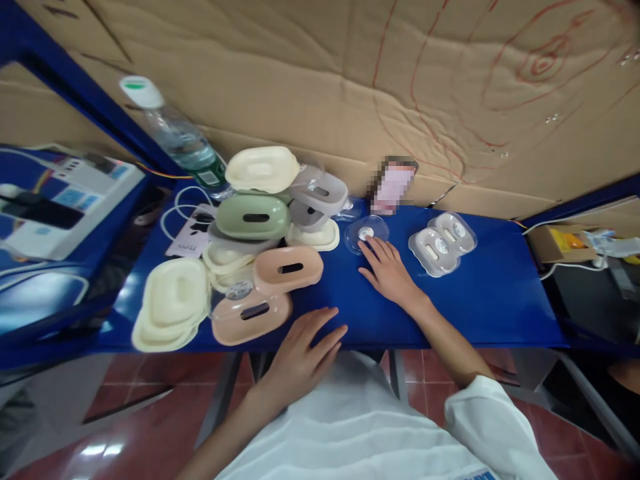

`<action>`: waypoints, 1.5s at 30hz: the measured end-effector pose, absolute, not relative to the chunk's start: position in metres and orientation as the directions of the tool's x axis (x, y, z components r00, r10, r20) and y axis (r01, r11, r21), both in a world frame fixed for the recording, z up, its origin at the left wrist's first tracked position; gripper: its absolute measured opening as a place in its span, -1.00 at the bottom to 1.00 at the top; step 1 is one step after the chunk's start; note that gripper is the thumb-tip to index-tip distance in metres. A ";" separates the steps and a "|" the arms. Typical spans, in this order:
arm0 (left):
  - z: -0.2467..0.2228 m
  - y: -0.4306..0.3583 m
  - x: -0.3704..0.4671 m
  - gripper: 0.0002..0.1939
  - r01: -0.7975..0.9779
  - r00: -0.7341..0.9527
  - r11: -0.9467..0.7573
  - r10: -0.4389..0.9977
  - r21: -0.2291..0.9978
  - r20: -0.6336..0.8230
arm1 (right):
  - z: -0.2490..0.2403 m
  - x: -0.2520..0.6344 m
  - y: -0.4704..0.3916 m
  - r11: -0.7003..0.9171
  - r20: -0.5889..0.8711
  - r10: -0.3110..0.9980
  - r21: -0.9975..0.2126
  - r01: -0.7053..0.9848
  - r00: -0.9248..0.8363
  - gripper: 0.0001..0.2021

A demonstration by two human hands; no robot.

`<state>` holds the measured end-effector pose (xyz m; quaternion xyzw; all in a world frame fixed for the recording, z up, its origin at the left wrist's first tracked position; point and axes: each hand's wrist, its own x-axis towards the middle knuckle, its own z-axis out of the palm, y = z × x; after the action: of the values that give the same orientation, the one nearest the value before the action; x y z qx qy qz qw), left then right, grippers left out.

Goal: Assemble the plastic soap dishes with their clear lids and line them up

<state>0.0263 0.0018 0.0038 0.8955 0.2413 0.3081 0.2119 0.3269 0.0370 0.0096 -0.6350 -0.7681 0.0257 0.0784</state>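
My right hand [390,268] lies over the blue table with its fingers spread. Its fingertips touch a round clear plastic lid [353,235] near a white round sticker [366,233]. Near the table's front edge, my left hand [307,347] hovers with fingers apart and nothing in it. Beside it lie two peach plastic covers with oval slots, an upper peach cover [305,260] and a lower peach cover [230,327]. A green slotted cover [253,207] and cream lids [175,290] are piled farther left. To the right stand clear packs [440,245] with white pieces inside.
A water bottle [185,147] leans at the back left beside a white phone box [193,233]. A phone [394,185] props against the cardboard wall [300,80]. A power strip [75,207] sits left; a small cardboard box [555,243] stands right.
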 end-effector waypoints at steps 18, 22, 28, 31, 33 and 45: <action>-0.006 0.002 -0.057 -0.66 0.759 0.399 -0.604 0.727 0.242 0.559 | 0.012 0.288 0.041 0.513 0.257 0.847 -0.166 0.842 -0.465 -0.40; 0.003 0.017 -0.086 -0.70 0.798 0.324 -0.558 0.716 0.229 0.618 | 0.017 0.262 0.057 0.588 0.275 0.798 -0.159 0.793 -0.536 -0.38; 0.027 0.110 -0.138 -0.48 0.893 0.084 -0.258 0.901 0.370 0.425 | 0.011 0.244 0.062 0.620 0.279 0.778 -0.186 0.763 -0.564 -0.40; 0.021 0.164 -0.151 -0.30 0.896 0.041 -0.136 0.973 0.423 0.226 | 0.006 0.251 0.054 0.591 0.294 0.795 -0.181 0.786 -0.530 -0.40; 0.010 0.192 -0.154 -0.20 0.904 0.037 -0.075 0.994 0.421 0.099 | 0.002 0.256 0.049 0.568 0.297 0.810 -0.185 0.802 -0.506 -0.39; -0.021 0.240 -0.144 0.08 0.892 -0.016 -0.004 0.999 0.453 0.040 | -0.003 0.266 0.046 0.497 0.228 0.865 -0.263 0.827 -0.448 -0.40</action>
<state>-0.1443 0.2397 -0.0205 0.6854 0.6896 0.1796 0.1497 0.2659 0.0465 -0.0026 -0.4980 -0.8489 0.0568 0.1676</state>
